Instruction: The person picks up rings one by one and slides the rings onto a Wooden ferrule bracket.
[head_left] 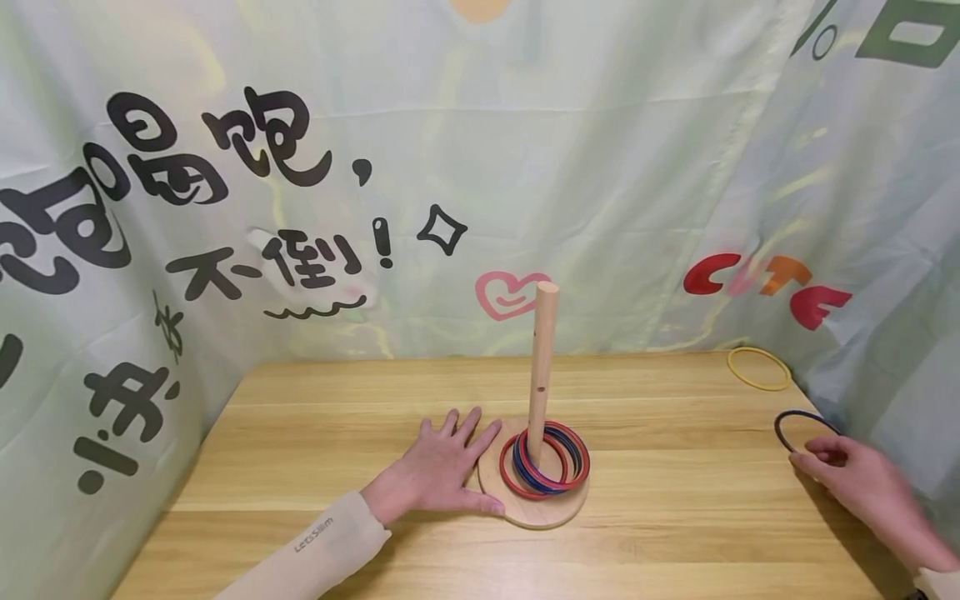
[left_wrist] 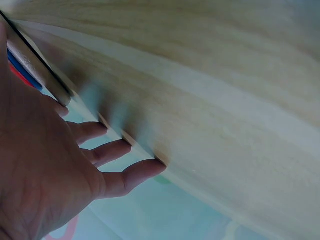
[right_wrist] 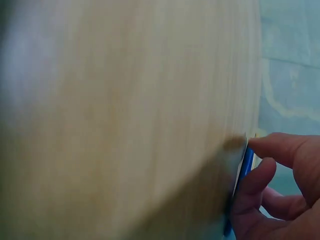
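Note:
A wooden peg [head_left: 542, 358] stands upright on a round wooden base [head_left: 543, 517]. Several red rings [head_left: 587, 463] and blue rings [head_left: 529, 478] lie stacked loosely around its foot, some tilted. My left hand [head_left: 442, 468] spreads its fingers flat at the left side of the base, with thumb and index finger touching the rim. On the far right, my right hand [head_left: 862, 475] pinches a dark blue ring [head_left: 806, 412] at its near edge. The right wrist view shows this blue ring [right_wrist: 246, 162] edge-on between thumb and fingers, close to the tabletop.
A yellow ring [head_left: 765, 389] lies near the back right corner of the wooden table [head_left: 337, 417], beyond the right hand. Printed fabric curtains [head_left: 637, 167] hang behind the table and along both sides.

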